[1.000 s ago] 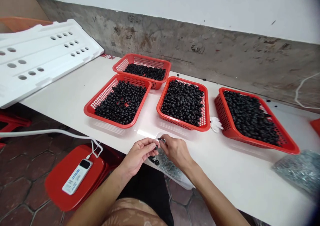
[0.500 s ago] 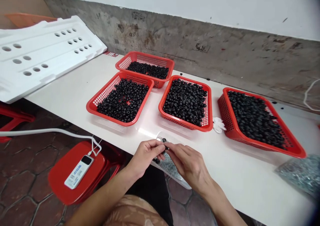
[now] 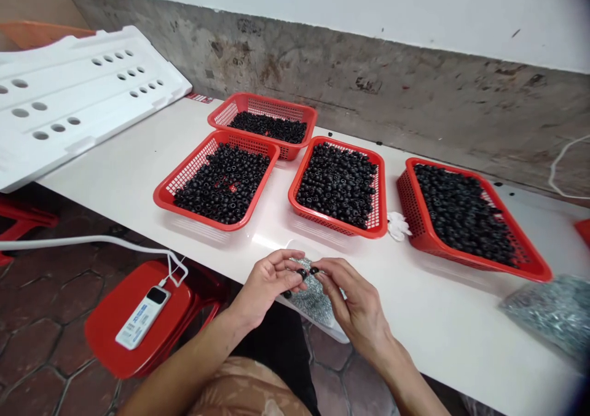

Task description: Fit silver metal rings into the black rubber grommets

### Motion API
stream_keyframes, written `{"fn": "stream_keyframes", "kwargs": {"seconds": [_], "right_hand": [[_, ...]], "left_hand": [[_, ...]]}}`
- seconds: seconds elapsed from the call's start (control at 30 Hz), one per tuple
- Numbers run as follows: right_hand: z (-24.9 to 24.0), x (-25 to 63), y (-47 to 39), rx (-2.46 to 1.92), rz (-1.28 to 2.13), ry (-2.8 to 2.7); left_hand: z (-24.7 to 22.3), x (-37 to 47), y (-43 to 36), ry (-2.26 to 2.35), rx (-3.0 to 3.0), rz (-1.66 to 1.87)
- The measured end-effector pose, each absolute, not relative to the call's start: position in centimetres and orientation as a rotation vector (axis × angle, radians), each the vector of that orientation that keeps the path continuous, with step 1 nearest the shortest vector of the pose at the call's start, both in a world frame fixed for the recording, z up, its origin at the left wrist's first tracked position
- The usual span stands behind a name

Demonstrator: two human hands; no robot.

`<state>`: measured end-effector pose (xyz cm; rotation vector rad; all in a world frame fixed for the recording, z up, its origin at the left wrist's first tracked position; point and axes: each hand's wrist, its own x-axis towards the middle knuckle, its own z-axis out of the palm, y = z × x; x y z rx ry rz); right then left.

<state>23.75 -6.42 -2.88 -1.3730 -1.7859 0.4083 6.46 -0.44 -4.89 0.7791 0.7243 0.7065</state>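
My left hand (image 3: 271, 281) is closed, a small black round piece (image 3: 302, 273) between its thumb and fingers. Just to the right, my right hand (image 3: 350, 290) pinches another black piece (image 3: 314, 270); a small gap separates the two. Under both hands, at the table's front edge, lies a clear tray (image 3: 338, 332) of small silvery parts (image 3: 316, 302). A further black piece (image 3: 286, 294) shows below my left fingers. Beyond my hands stand red baskets of black pieces, one at the middle (image 3: 385, 204) and one to its left (image 3: 159, 200).
Another red basket (image 3: 212, 120) is at the back, one more (image 3: 544, 271) at the right beside a bag of silvery parts (image 3: 548, 314). White foam panel (image 3: 92, 96) lies at left. A red stool (image 3: 104, 336) holds a power bank (image 3: 142, 317) with a white cable.
My hands have moved slightly apart. The black pieces, which were together between my fingers, now show separately, one in each hand. The whole view has shifted slightly.
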Motion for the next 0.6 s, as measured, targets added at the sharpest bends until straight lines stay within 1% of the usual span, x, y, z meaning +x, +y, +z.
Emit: {"fn": "stream_keyframes", "kwargs": {"seconds": [0.3,0.47,0.6], "right_hand": [[-2.7,23.3,-6.4,-1.391,0.284,-1.997],[-2.9,23.0,-6.8,-1.42,-0.01,-2.085],[-3.1,22.6,-6.9,-1.461,-0.243,-2.051]], "left_hand": [[-4.6,6.8,-0.8,0.757,0.768,0.713],[-4.3,7.0,-1.0,0.761,0.691,0.735],[-4.1,7.2,-1.2,0.725,0.674,0.729]]}}
